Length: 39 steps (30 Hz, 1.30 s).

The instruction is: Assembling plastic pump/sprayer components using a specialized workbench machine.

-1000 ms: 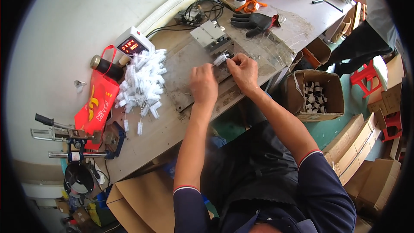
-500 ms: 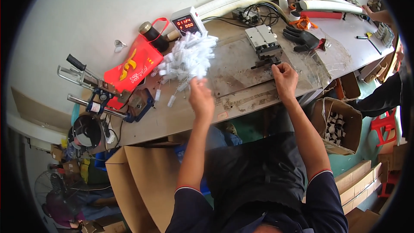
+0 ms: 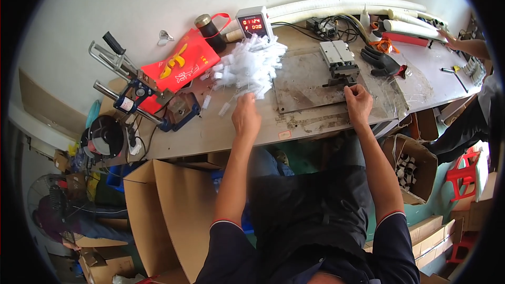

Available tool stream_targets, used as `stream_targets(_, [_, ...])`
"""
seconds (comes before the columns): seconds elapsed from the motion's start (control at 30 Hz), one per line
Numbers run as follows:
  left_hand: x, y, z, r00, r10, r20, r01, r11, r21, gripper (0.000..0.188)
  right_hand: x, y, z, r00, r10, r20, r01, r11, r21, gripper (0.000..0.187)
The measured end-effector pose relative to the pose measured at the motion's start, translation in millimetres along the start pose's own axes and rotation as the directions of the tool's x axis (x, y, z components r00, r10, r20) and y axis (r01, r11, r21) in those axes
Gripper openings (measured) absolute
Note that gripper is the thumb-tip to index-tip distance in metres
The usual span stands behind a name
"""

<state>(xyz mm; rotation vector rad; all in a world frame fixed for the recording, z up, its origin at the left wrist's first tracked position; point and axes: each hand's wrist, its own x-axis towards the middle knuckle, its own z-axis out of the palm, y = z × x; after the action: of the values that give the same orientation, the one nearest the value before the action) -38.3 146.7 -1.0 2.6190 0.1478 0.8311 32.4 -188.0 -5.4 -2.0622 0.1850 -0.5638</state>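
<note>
A heap of small white cylindrical pieces (image 3: 250,63), which look like little bristle brushes on thin wires, lies on the workbench (image 3: 310,121) in front of me. My left hand (image 3: 246,118) is at the heap's near edge, fingers drawn together against the pieces; whether one is pinched is hidden. Two loose pieces lie just left of that hand. My right hand (image 3: 359,104) is closed in a pinch beside the dark jaws of a small metal clamping device (image 3: 338,58), which sits on a flat metal plate (image 3: 297,92). What its fingertips hold, if anything, cannot be made out.
Behind the heap stand a counter box with a red display (image 3: 252,22) and a dark flask (image 3: 210,32). Left are a red bag (image 3: 179,66) and a lever press (image 3: 131,92). A black glove (image 3: 381,62) lies right. Another person's hand (image 3: 450,38) reaches in at far right.
My left hand has come to the near edge of the white heap. My right hand stays beside the clamping device. The whole view has shifted slightly.
</note>
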Motion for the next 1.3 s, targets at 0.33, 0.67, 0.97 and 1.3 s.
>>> stream_targets(0.33, [18,34,-11,0.837,0.055,0.544,0.493,0.356,-0.794,0.017,-22,-39,13,0.898,-0.429,0.097,0.392,0.880,0.268,0.011])
stream_targets(0.67, [20,80,9,0.590,0.339,0.732,0.696,0.246,-0.675,0.022,-23,-58,-11,0.476,-0.805,0.353,0.867,0.497,-0.037,0.008])
stream_targets(0.97, [31,112,42,0.755,0.094,0.649,0.552,0.443,-0.707,0.019,-23,-20,-35,0.728,-0.519,0.449,0.586,0.810,-0.014,0.011])
stream_targets(1.3, [46,119,81,0.937,-0.268,0.224,0.341,0.564,-0.752,0.024,6,1,-27,0.979,-0.011,0.204,0.051,0.980,-0.193,0.018])
